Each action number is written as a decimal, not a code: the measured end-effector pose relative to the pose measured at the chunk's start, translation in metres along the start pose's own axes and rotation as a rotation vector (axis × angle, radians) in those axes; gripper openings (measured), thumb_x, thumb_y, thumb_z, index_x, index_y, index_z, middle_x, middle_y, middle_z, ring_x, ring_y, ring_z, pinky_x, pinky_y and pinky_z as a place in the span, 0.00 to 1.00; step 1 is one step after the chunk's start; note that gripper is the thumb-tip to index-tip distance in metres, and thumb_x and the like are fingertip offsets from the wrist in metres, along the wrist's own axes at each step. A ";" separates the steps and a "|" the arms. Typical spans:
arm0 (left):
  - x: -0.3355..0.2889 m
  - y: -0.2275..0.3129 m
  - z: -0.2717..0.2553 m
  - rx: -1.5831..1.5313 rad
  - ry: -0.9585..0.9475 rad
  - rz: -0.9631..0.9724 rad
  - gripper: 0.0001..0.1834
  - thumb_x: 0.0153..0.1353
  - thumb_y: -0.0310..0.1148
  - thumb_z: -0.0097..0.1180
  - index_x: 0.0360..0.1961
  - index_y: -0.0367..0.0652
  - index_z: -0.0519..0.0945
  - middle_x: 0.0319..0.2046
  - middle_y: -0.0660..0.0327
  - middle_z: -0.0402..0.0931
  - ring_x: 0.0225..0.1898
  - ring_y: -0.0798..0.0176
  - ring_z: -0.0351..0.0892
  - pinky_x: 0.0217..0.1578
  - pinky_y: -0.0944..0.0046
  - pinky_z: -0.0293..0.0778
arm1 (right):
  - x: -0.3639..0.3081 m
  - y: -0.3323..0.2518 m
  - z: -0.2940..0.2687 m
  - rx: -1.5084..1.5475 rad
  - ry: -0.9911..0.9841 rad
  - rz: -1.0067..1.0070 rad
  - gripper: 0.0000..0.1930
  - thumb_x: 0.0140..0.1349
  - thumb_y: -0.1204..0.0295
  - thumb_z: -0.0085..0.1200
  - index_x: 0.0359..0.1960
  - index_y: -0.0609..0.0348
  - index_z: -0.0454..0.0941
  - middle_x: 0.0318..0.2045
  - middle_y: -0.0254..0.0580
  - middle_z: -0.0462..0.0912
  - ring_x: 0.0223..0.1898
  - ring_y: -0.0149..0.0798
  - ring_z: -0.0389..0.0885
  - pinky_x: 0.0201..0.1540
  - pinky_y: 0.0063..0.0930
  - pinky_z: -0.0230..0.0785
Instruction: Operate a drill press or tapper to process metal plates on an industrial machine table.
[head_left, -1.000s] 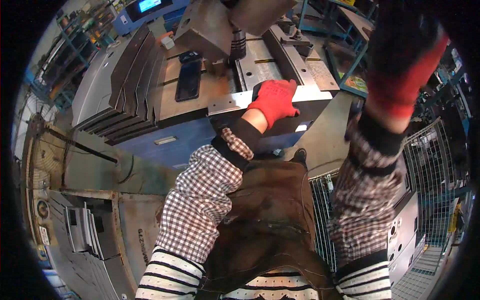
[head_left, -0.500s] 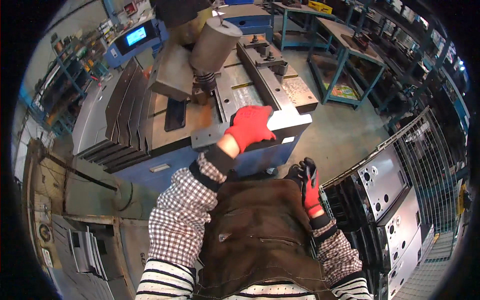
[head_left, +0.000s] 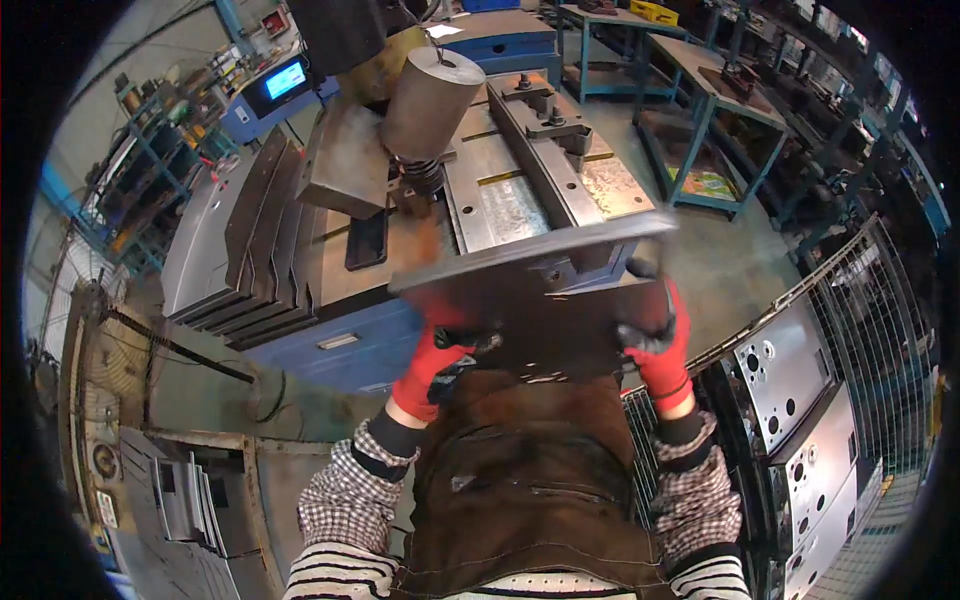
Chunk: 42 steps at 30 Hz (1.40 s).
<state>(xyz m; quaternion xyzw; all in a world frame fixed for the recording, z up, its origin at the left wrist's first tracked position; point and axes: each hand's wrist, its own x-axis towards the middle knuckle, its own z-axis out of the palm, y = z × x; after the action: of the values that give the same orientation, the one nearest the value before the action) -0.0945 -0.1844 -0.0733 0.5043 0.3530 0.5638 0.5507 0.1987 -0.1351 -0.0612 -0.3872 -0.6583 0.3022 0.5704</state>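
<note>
A dark bent sheet-metal panel (head_left: 545, 335) with a pale upper edge is held up before my apron, tilted, at the near edge of the machine's bed. My left hand (head_left: 440, 362), in a red glove with dark palm, is closed on its left side. The similarly gloved right hand (head_left: 657, 345) grips its right side. Just beyond the panel lies the steel fixture (head_left: 540, 150) with long rails and bolted clamps. A grey metal cylinder (head_left: 433, 95) and a block stand to its left. The panel's far end is blurred by motion.
Several bent metal sheets (head_left: 225, 225) stand stacked on the machine's left. A wire-mesh cage (head_left: 865, 300) at right holds panels with round holes (head_left: 780, 385). More sheets sit in a rack (head_left: 185, 500) at lower left. Blue-legged work tables (head_left: 700, 150) and a lit screen (head_left: 285, 80) are farther back.
My left hand, earlier over a metal edge at the fixture, has come back toward me. The right hand has risen from beside my apron. Both now hold the sheet-metal panel, lifted up and tilted.
</note>
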 end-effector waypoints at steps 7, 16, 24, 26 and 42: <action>0.025 -0.148 -0.046 -1.720 -0.082 -0.753 0.24 0.62 0.22 0.42 0.61 0.33 0.58 0.58 0.44 0.59 0.51 0.55 0.70 0.48 0.63 0.72 | 0.096 -0.037 0.043 -0.743 -0.495 -0.557 0.43 0.27 0.57 0.69 0.52 0.54 0.67 0.41 0.42 0.74 0.44 0.46 0.73 0.47 0.37 0.65; 0.040 -0.177 -0.056 -1.424 -0.253 -0.636 0.23 0.63 0.30 0.47 0.58 0.37 0.63 0.58 0.46 0.61 0.57 0.54 0.66 0.50 0.61 0.72 | 0.118 -0.001 0.106 -0.998 -0.658 -0.545 0.40 0.31 0.53 0.70 0.46 0.55 0.65 0.39 0.43 0.75 0.45 0.45 0.73 0.52 0.36 0.61; 0.039 -0.045 0.010 0.480 -0.161 0.165 0.22 0.50 0.28 0.63 0.48 0.38 0.74 0.43 0.56 0.77 0.45 0.58 0.77 0.47 0.58 0.70 | 0.115 0.006 0.111 -0.920 -0.671 -0.480 0.41 0.31 0.54 0.70 0.49 0.57 0.64 0.40 0.44 0.76 0.45 0.45 0.74 0.53 0.37 0.61; 0.059 0.022 0.027 0.679 -0.172 0.519 0.29 0.47 0.33 0.65 0.51 0.38 0.71 0.48 0.52 0.73 0.49 0.53 0.73 0.50 0.56 0.67 | 0.115 0.011 0.112 -0.876 -0.634 -0.491 0.39 0.33 0.55 0.68 0.48 0.57 0.65 0.39 0.45 0.76 0.44 0.45 0.75 0.52 0.37 0.62; 0.128 -0.003 0.044 1.687 -0.095 0.568 0.39 0.44 0.51 0.61 0.52 0.34 0.65 0.42 0.48 0.70 0.49 0.49 0.66 0.59 0.51 0.54 | 0.193 -0.141 0.004 -0.471 -0.135 -0.680 0.22 0.53 0.72 0.56 0.52 0.57 0.72 0.50 0.44 0.74 0.52 0.43 0.72 0.56 0.31 0.62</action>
<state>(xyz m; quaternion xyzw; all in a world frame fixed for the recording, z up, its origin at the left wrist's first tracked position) -0.0371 -0.0662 -0.0430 0.8332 0.4890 0.2101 -0.1503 0.1620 -0.0426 0.1562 -0.2469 -0.8358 -0.0373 0.4890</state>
